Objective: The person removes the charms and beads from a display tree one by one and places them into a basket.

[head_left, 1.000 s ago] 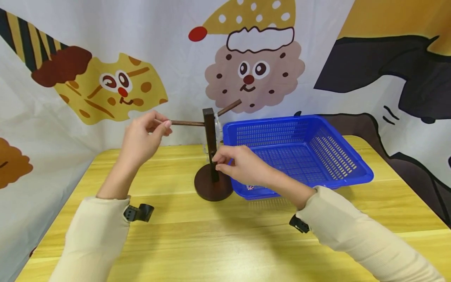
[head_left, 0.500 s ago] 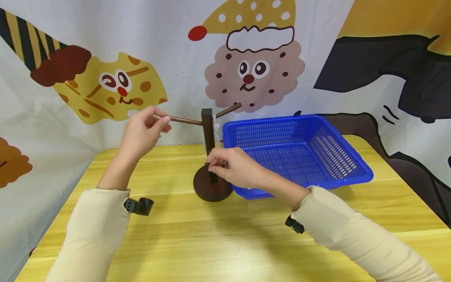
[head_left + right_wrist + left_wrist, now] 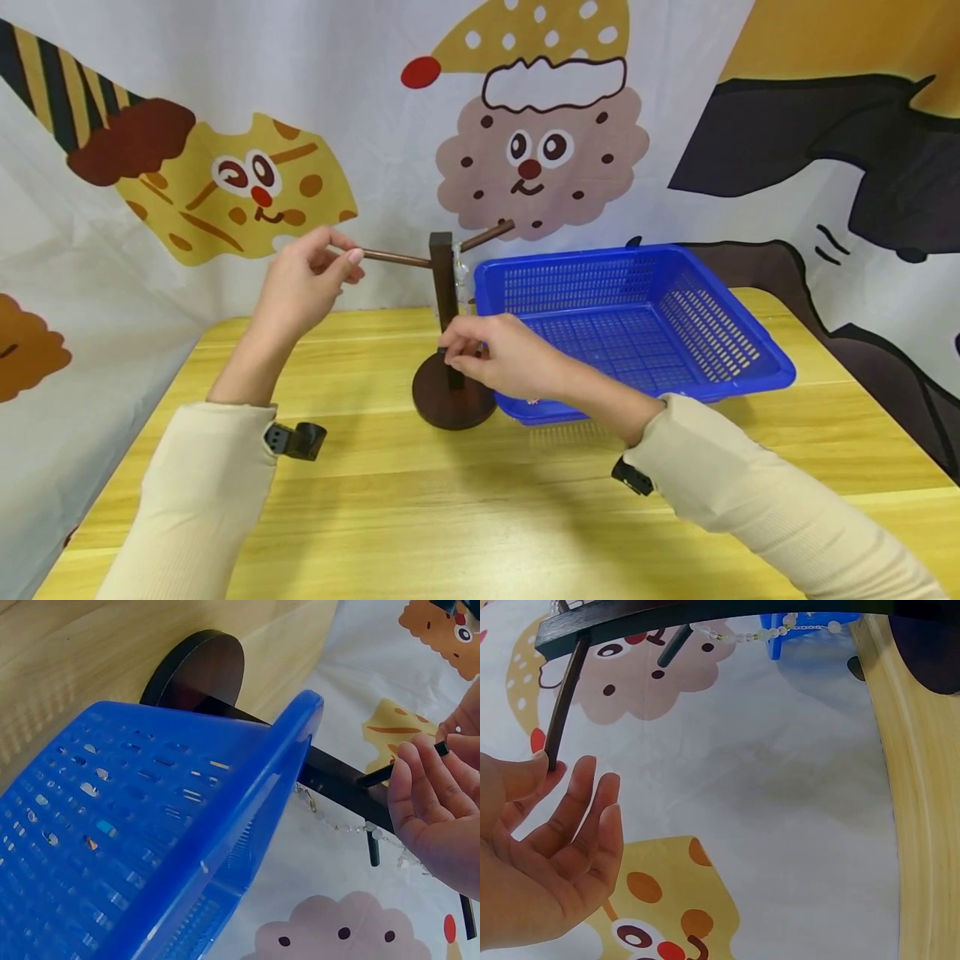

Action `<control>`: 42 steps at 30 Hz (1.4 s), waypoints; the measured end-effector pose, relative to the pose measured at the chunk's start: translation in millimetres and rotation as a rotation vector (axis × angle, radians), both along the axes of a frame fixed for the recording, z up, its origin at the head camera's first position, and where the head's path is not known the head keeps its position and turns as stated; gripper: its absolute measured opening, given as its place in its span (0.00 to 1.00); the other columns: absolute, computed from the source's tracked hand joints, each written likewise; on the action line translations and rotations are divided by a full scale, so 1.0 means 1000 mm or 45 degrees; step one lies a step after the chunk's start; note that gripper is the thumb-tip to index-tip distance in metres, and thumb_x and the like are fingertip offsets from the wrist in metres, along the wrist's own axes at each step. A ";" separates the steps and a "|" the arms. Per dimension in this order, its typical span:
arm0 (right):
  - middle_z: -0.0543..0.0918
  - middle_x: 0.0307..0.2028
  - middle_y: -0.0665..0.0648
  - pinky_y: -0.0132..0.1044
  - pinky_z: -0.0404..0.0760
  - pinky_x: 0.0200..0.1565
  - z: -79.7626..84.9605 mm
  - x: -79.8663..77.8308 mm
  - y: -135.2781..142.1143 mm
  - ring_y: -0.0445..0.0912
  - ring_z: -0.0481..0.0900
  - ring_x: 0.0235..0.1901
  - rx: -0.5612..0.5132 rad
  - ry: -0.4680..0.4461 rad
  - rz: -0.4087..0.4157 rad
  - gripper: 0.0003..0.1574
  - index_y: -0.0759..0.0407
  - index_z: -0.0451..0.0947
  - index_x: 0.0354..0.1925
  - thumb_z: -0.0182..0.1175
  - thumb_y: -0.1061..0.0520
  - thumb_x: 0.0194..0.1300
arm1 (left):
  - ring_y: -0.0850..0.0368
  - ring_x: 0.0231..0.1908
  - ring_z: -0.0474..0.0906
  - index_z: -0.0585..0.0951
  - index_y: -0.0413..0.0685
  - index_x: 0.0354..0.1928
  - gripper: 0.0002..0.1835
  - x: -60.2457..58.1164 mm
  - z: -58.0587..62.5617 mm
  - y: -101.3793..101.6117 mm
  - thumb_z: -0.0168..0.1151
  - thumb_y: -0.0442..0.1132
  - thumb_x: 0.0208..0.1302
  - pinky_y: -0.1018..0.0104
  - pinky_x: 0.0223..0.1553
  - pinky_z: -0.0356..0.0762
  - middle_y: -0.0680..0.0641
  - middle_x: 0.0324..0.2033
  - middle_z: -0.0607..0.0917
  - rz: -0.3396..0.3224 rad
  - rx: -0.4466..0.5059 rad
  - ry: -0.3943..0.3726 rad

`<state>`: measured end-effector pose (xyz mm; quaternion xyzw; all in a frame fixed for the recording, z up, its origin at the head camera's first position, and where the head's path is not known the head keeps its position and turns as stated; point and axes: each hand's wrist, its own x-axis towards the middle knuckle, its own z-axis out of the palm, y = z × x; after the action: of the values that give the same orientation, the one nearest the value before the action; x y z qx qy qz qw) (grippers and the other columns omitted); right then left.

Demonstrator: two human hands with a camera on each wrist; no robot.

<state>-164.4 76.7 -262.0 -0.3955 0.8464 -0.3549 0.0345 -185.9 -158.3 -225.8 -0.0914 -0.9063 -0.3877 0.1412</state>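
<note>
A dark wooden stand (image 3: 446,283) with a round base (image 3: 450,408) and thin side pegs rises from the table. My left hand (image 3: 303,279) pinches the tip of its upper left peg (image 3: 397,257) between thumb and index finger; in the left wrist view the other fingers of that hand (image 3: 562,847) are loosely bent. Low on the post, my right hand (image 3: 510,354) pinches the dark end of a front peg (image 3: 376,777), best seen in the right wrist view. A clear beaded bracelet (image 3: 750,636) hangs behind the post from a back peg (image 3: 487,236).
A blue perforated basket (image 3: 720,387) stands right of the stand, its near left corner close to my right wrist. Small colourful bits (image 3: 91,843) show through its holes. A cartoon-printed cloth (image 3: 390,150) hangs behind the wooden table (image 3: 420,525).
Over the first half second the stand turned slightly, its left peg now sloping more. My right hand shifted a little left and down with the front peg. Since then, almost no movement shows.
</note>
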 end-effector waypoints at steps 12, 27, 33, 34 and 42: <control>0.82 0.33 0.51 0.33 0.75 0.33 0.014 -0.007 0.012 0.42 0.76 0.32 0.009 0.010 -0.036 0.10 0.62 0.78 0.41 0.59 0.66 0.59 | 0.49 0.33 0.77 0.76 0.41 0.44 0.14 0.000 -0.001 0.000 0.50 0.44 0.68 0.64 0.30 0.71 0.40 0.31 0.83 0.002 -0.001 0.011; 0.82 0.35 0.54 0.38 0.73 0.37 0.036 -0.020 0.022 0.44 0.77 0.34 -0.080 0.052 -0.239 0.08 0.62 0.78 0.41 0.58 0.64 0.61 | 0.49 0.33 0.76 0.75 0.42 0.44 0.14 0.001 -0.001 0.000 0.49 0.45 0.68 0.62 0.31 0.70 0.40 0.31 0.83 0.001 -0.020 0.001; 0.81 0.36 0.56 0.37 0.74 0.35 0.037 -0.025 0.017 0.45 0.76 0.33 -0.103 0.072 -0.260 0.11 0.64 0.76 0.43 0.59 0.63 0.61 | 0.50 0.32 0.76 0.76 0.42 0.44 0.13 0.000 -0.001 0.000 0.50 0.45 0.68 0.61 0.30 0.70 0.40 0.31 0.83 0.008 -0.018 0.008; 0.81 0.36 0.55 0.37 0.74 0.34 0.036 -0.025 0.016 0.45 0.76 0.33 -0.104 0.069 -0.265 0.10 0.64 0.76 0.43 0.59 0.63 0.60 | 0.50 0.32 0.76 0.76 0.43 0.44 0.13 0.000 -0.001 0.000 0.50 0.45 0.68 0.62 0.30 0.70 0.40 0.31 0.83 0.010 -0.017 0.008; 0.82 0.34 0.54 0.38 0.73 0.35 0.026 -0.030 0.005 0.46 0.75 0.33 -0.153 0.044 -0.339 0.10 0.63 0.75 0.40 0.61 0.60 0.60 | 0.50 0.32 0.76 0.76 0.42 0.44 0.14 0.001 -0.001 0.000 0.49 0.45 0.68 0.61 0.31 0.70 0.39 0.31 0.83 -0.005 -0.015 0.007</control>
<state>-193.9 82.1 -236.4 -0.2873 0.8690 -0.3996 -0.0513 -185.3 -158.6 -226.5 -0.0949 -0.9080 -0.3825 0.1422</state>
